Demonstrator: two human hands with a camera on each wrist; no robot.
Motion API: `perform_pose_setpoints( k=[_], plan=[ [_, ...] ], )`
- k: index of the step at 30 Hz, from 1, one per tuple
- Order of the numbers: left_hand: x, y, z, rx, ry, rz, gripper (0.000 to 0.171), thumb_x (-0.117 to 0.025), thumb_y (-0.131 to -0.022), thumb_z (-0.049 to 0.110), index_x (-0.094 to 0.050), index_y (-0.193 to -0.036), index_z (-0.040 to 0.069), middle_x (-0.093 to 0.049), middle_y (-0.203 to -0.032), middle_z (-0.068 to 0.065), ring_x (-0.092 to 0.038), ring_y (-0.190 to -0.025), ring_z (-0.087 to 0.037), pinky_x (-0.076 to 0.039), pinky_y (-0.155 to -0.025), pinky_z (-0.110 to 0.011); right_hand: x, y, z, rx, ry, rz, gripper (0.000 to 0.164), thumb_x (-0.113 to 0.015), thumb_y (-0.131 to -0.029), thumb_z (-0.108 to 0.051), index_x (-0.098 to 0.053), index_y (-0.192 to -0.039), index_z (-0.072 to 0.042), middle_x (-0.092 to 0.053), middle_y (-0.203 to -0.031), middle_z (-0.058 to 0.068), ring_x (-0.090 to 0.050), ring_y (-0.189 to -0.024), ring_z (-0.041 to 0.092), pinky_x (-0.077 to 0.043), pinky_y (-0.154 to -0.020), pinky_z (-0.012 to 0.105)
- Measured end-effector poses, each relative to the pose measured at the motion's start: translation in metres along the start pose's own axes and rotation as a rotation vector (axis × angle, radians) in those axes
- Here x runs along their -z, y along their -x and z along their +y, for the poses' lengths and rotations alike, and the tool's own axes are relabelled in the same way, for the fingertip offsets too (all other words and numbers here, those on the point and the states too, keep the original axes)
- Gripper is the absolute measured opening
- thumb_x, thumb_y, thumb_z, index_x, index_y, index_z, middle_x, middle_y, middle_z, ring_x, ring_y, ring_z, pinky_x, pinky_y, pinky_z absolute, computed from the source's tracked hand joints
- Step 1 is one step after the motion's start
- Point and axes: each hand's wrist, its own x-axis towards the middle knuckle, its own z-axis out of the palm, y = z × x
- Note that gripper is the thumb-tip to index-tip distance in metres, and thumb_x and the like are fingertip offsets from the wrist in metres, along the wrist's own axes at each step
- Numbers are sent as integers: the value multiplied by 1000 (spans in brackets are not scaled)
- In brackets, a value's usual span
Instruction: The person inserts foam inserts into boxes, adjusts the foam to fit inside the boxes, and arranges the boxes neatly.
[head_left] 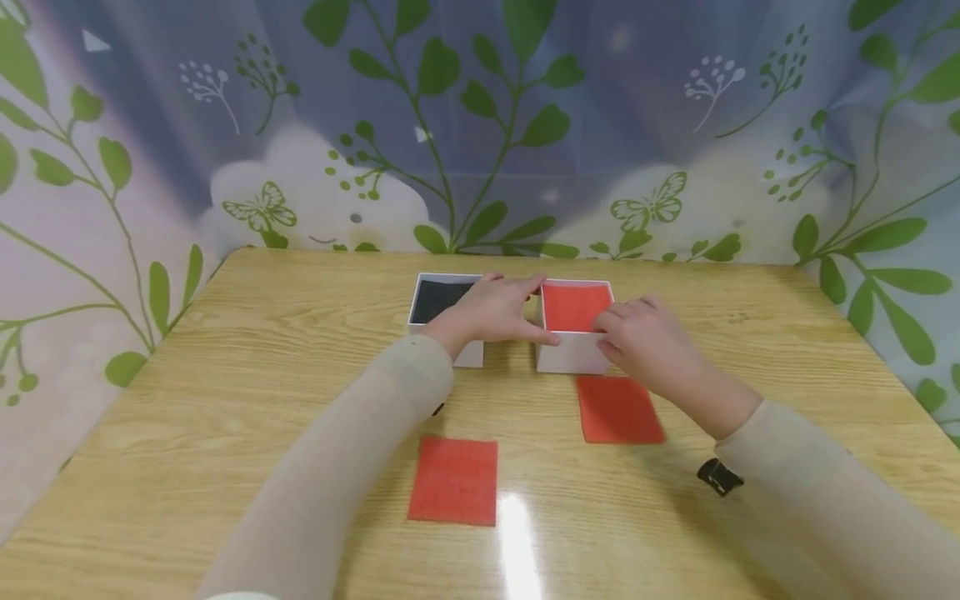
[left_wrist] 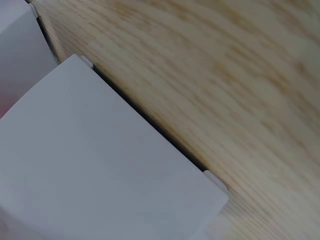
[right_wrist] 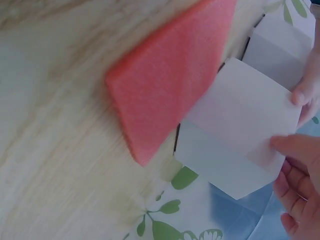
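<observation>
White box (head_left: 573, 353) could skid or tilt if pressed unevenly from its two sides, and the red sheet (head_left: 577, 305) inside may buckle if a fingertip catches it. Box sits between left hand (head_left: 501, 308), at its left side, thumb and fingers spread wide and touching it, and right hand (head_left: 651, 342), at its near right corner, fingers curled, apparently pinching the wall, tips partly hidden; loose red square (head_left: 618, 412) lies just in front of the box
</observation>
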Motion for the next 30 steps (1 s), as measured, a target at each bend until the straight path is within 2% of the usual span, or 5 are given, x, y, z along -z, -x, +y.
perform_pose_setpoints(
  k=[4,8,12,17,30],
  plan=[
    [0,-1,1,0,-3,-8,103,-54,-74,74,-19,-150,14,-46,-139,6,-46,-121,-6,-13,-111,-39,1,-1,6,-64,30,-55,27,-80,-73,-21,-67,-91,-5,-65,-90,9,-56,-88,32,-33,-93,53],
    [0,-2,1,2,-3,-8,102,-54,-74,73,-20,-150,13,-47,-138,6,-47,-121,-7,-13,-111,-39,-1,-6,14,-125,28,-154,51,-79,-74,-31,-62,-112,-1,-59,-112,15,-50,-105,37,-20,-103,59],
    [0,-1,0,-9,0,5,102,-55,-75,72,-22,-149,11,-47,-138,4,-46,-122,-9,-14,-111,-41,-2,-15,18,-157,42,-258,76,-76,-74,-40,-49,-131,2,-50,-130,19,-42,-119,38,-10,-105,63],
    [0,-1,0,-14,9,12,102,-55,-75,72,-23,-149,11,-48,-138,3,-46,-122,-10,-15,-110,-41,-3,-23,18,-181,29,-348,89,-75,-74,-46,-39,-137,5,-44,-135,21,-37,-124,39,-7,-104,64],
    [0,-1,0,-19,23,15,101,-56,-75,71,-24,-149,10,-48,-138,2,-46,-122,-10,-14,-110,-41,-12,-25,18,-203,21,-359,98,-76,-71,-50,-34,-140,5,-39,-136,22,-32,-125,40,-12,-104,65]
  ],
)
